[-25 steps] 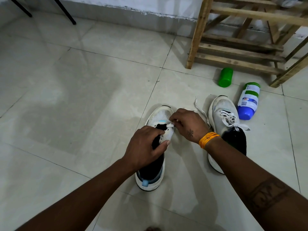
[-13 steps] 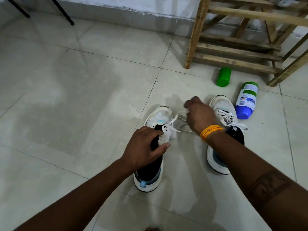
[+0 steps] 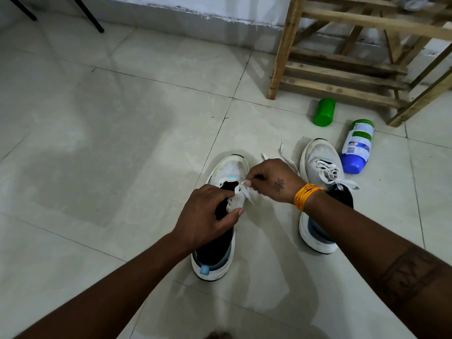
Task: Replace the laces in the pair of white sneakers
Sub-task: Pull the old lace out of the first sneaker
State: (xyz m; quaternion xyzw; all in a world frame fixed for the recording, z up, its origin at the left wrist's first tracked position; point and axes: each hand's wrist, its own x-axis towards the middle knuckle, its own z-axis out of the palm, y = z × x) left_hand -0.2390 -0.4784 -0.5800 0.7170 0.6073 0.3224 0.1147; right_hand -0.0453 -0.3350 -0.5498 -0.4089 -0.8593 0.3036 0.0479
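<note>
roughly half done, by the look of it. right sneaker (image 3: 322, 182) laced and tied in a bow, standing on the tiled floor (image 3: 97, 143) just beside a blue bottle (image 3: 355, 150). left sneaker (image 3: 220, 216) mid-lacing: white lace (image 3: 242, 192) through the lowest eyelets only, upper eyelets apparently bare. left to do, as a judgement: thread the remaining eyelets, even the ends, tie off.

left hand (image 3: 208, 216) curled over the tongue and eyelet flap, thumb pressed along the side, holding the sneaker steady. right hand (image 3: 271, 179) pinching the lace between thumb and fingertips right at the eyelet area near the toe end; fingers closed tight on it, nothing else held. loose lace ends trailing out past the right hand onto the floor between the two sneakers.

hard to read: exact eyelet being worked hidden under both hands; count of threaded eyelets unclear. cannot tell whether the lace on either sneaker is the new one or the old one. wooden rack (image 3: 342, 57) cut off at top and right edge. green cap (image 3: 324, 115) lying near the rack foot. bottle label too small to read.
</note>
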